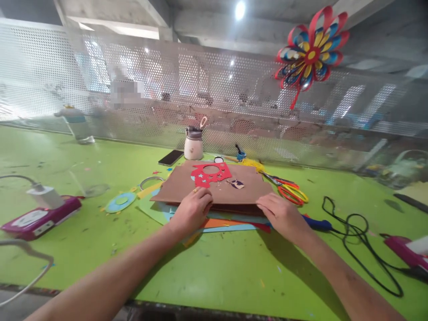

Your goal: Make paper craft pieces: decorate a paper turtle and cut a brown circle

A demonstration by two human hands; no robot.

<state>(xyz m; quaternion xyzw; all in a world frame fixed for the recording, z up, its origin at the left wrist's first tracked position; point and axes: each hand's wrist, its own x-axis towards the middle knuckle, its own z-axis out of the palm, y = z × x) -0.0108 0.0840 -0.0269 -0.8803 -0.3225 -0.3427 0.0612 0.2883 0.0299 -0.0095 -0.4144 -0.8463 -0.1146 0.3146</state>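
A flat sheet of brown cardboard [174, 185] lies over a stack of coloured paper, its front edge raised a little. My left hand [195, 207] grips that edge near the middle, fingers closed on it. My right hand [279, 211] pinches the same edge near its right corner. On top of the cardboard rest a red paper piece [219, 171] with a round hole and star cutouts, and a small dark-and-tan cutout [236, 183]. Below the raised edge, orange paper [217, 223] and light blue paper [234, 229] show.
Scissors [292, 194] lie right of the cardboard, near a blue-handled tool [319, 224] with a black cord. A phone [170, 157] and a white bottle [193, 145] are behind. A blue paper ring [120, 202] and a purple power strip [40, 218] lie left on the green table [200, 281].
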